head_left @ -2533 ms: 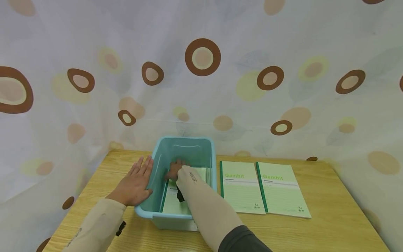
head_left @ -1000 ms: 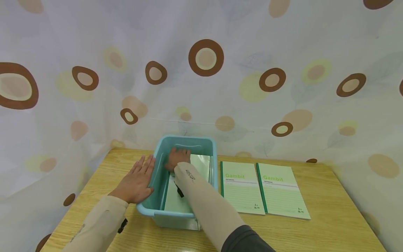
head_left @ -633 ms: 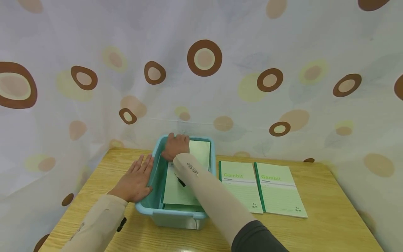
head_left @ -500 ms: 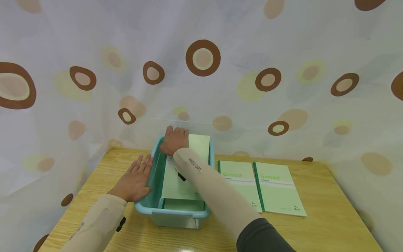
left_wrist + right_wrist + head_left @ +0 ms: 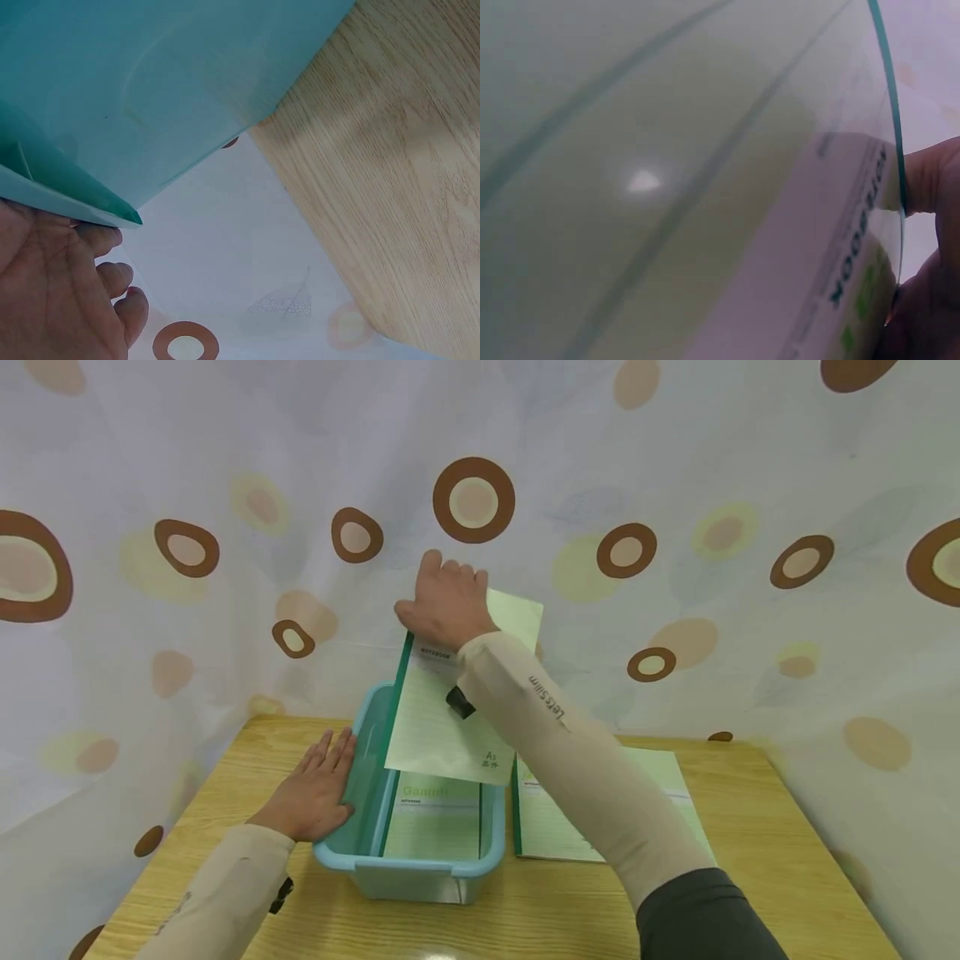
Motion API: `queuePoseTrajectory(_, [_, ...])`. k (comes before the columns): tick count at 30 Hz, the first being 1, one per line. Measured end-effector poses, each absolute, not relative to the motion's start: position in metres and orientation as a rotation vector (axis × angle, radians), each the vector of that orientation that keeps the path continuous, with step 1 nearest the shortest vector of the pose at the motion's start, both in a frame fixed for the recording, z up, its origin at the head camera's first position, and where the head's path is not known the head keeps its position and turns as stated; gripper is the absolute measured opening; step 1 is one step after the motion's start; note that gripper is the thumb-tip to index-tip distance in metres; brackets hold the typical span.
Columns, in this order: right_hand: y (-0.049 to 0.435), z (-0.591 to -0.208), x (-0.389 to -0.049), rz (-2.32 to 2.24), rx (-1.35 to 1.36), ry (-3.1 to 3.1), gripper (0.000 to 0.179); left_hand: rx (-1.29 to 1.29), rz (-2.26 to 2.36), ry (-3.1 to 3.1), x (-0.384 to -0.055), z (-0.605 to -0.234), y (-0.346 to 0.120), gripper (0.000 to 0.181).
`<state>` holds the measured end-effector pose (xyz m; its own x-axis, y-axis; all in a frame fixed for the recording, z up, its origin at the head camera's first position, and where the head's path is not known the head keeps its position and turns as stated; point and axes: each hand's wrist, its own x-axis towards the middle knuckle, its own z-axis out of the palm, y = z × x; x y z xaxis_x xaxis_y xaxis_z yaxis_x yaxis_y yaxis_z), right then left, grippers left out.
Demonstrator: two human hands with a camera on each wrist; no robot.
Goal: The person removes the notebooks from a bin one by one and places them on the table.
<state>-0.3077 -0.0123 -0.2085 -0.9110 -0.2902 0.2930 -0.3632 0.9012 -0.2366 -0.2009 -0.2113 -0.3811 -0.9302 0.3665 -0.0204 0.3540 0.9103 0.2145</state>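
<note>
My right hand (image 5: 450, 602) grips a pale green notebook (image 5: 442, 727) by its upper part, over the blue plastic bin (image 5: 405, 866). The notebook hangs tilted, its dark green spine to the left. In the right wrist view its glossy cover (image 5: 667, 247) bows, and the thumb and fingers hold its edge. My left hand (image 5: 311, 789) rests along the bin's left rim with fingers extended. The left wrist view has that hand (image 5: 60, 285) against the bin's outer side (image 5: 187, 82). Another notebook (image 5: 438, 831) lies inside the bin, partly covered by the raised one.
To the right of the bin, two more notebooks (image 5: 551, 822) lie side by side on the wooden table (image 5: 757, 860), partly hidden by my right forearm. A patterned cloth (image 5: 555, 460) hangs behind the table and along both sides.
My right hand has risen out of the bin with the notebook, uncovering the one beneath. The left hand has stayed on the rim. The view has shifted slightly.
</note>
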Motion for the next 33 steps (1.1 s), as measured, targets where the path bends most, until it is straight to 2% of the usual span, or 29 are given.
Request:
queuePoseTrajectory(6, [0.036, -0.187, -0.293, 0.470, 0.477, -2.799, 0.024, 0.587, 0.313, 2.999, -0.201, -0.380, -0.213, 0.078])
queuePoseTrajectory(16, [0.095, -0.227, -0.278, 0.438, 0.456, -2.832, 0.018, 0.604, 0.293, 3.009, -0.200, -0.381, -0.213, 0.077])
queuePoseTrajectory(22, [0.122, -0.272, -0.272, 0.462, 0.451, -2.856, 0.016, 0.606, 0.296, 3.019, -0.200, -0.383, -0.213, 0.077])
queuePoseTrajectory(33, [0.141, -0.391, -0.258, 0.410, 0.536, -2.961, 0.025, 0.597, 0.310, 3.027, -0.200, -0.383, -0.213, 0.078])
